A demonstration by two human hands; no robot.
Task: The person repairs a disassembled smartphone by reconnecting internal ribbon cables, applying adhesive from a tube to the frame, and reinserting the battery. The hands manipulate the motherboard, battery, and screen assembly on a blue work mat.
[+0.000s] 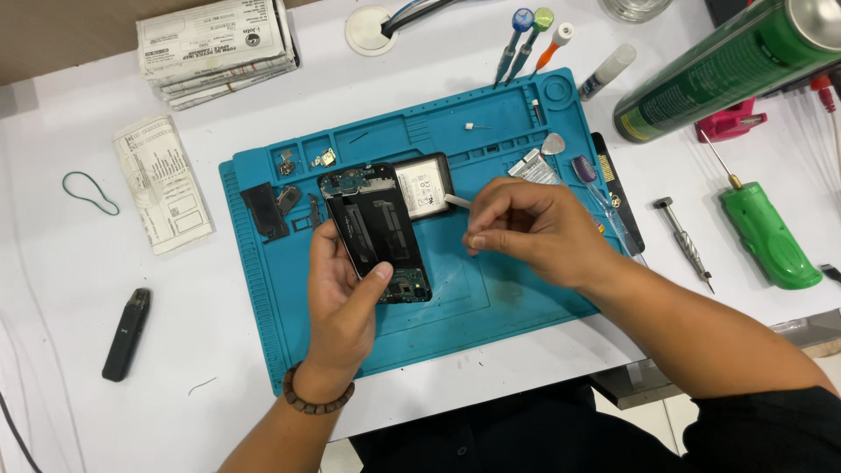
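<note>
Gripping a glossy opened phone (pixel 378 235), hands (pixel 343 298) work over a ribbed teal mat (pixel 491 289).

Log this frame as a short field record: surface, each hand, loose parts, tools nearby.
surface: teal repair mat on a white table
left hand: grips an opened phone, back cover off
right hand: pinches a white plastic tool beside the battery
loose parts: small pieces in the mat's upper left trays
tools nearby: screwdrivers, green electric driver, green spray can
</note>
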